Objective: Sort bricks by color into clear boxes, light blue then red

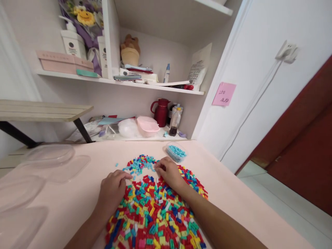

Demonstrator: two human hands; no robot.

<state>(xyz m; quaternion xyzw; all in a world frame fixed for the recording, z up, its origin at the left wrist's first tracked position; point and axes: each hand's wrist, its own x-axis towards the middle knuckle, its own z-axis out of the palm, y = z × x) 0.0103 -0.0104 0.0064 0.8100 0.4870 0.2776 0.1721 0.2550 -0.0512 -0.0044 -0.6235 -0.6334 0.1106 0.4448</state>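
Observation:
A wide heap of small building bricks in red, yellow, green, blue and white spreads over the pink tabletop. Beyond it lies a smaller, mostly light-blue and red group of bricks. At the left edge of the heap rests my left hand, its index finger stretched toward the gap between the two groups. My right hand is over the far right side, fingertips and thumb drawn together beside the smaller group. Whatever may be between those fingertips is too small to make out. Behind the right hand stands a clear tub of light-blue bricks.
Clear plastic containers and lids lie along the left side. A small wooden stand is at the back left. Along the back, a shelf base holds a pink bowl, a red jug and a bottle.

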